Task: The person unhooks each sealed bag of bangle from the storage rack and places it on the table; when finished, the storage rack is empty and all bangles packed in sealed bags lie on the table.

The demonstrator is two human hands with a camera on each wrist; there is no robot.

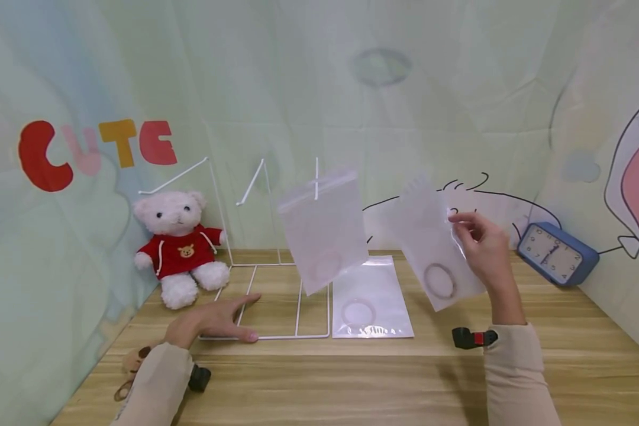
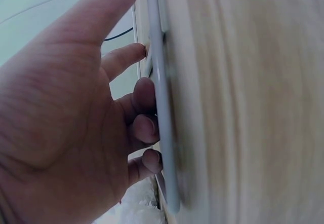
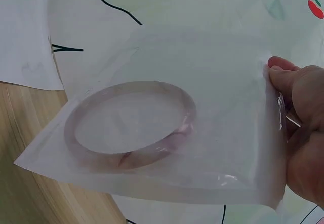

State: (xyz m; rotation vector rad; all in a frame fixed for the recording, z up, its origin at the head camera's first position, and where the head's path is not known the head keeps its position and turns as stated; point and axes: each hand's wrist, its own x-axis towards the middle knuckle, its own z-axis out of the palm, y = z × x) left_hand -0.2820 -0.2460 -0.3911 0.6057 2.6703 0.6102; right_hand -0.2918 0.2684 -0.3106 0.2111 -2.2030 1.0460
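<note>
My right hand (image 1: 481, 245) pinches the edge of a clear zip bag (image 1: 423, 236) between thumb and fingers, and the bag hangs tilted in the air. Inside it a round bangle (image 3: 129, 158), translucent with a purplish patch, lies near the bottom. On the left, my left hand (image 1: 220, 319) rests with thumb and fingers spread on the base of a white wire rack (image 1: 277, 338). A second zip bag (image 1: 325, 231), also with a ring shape inside, hangs from the rack's right hook. Flat on the table is a third bag (image 1: 391, 296) holding a pale pink bangle (image 1: 344, 313).
A white teddy bear (image 1: 186, 251) in a red sweater sits behind the rack's left side. At the right back a blue clock (image 1: 556, 254) leans tilted near the cloth backdrop (image 1: 431, 130). A small brown item (image 1: 133, 361) lies beside the left sleeve on the wooden table (image 1: 351, 384).
</note>
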